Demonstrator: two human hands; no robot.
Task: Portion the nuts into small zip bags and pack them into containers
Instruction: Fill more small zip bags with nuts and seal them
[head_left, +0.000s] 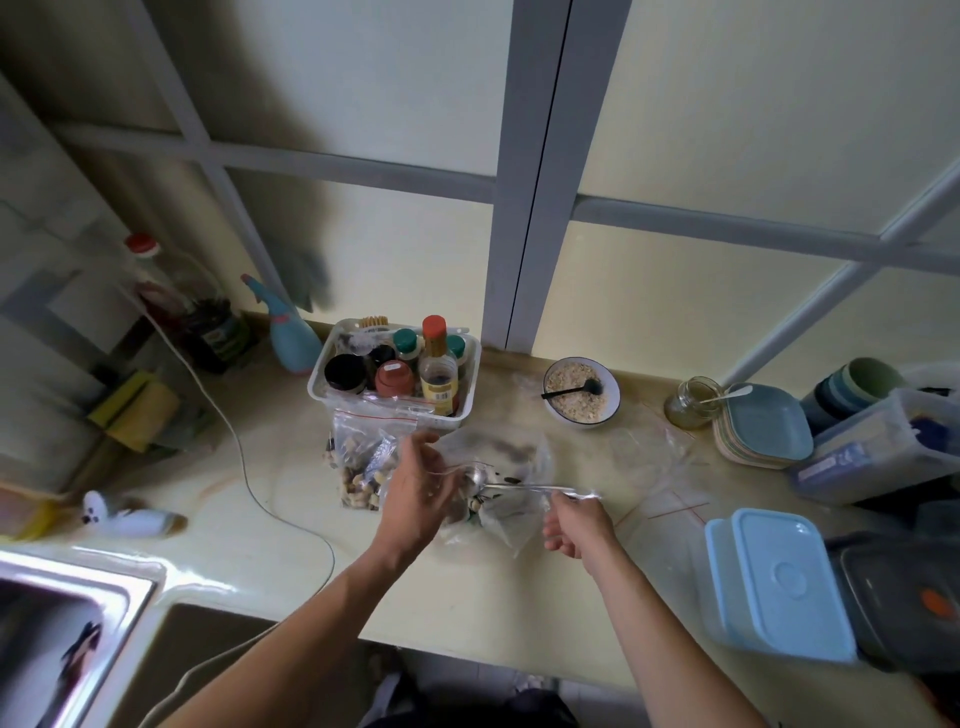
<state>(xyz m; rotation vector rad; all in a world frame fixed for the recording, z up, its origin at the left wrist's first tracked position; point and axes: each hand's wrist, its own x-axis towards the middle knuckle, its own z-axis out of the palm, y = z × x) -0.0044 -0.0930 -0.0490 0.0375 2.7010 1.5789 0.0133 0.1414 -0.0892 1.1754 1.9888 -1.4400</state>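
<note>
R hand (569, 525) pinches spoon (519, 487) handle, long axis 3-to-9 o'clock, bowl at small zip bag (488, 488) mouth, L hand (421, 486) holding it open

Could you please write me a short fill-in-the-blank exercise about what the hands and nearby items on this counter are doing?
1. The right hand holds a metal ____ by its handle.
2. The left hand grips the rim of a clear zip bag that holds some ____.
3. The black spoon rests in a bowl of ____.
4. The container at the right counter edge has a light ____ lid.

Missing words: spoon; nuts; oats; blue
</note>
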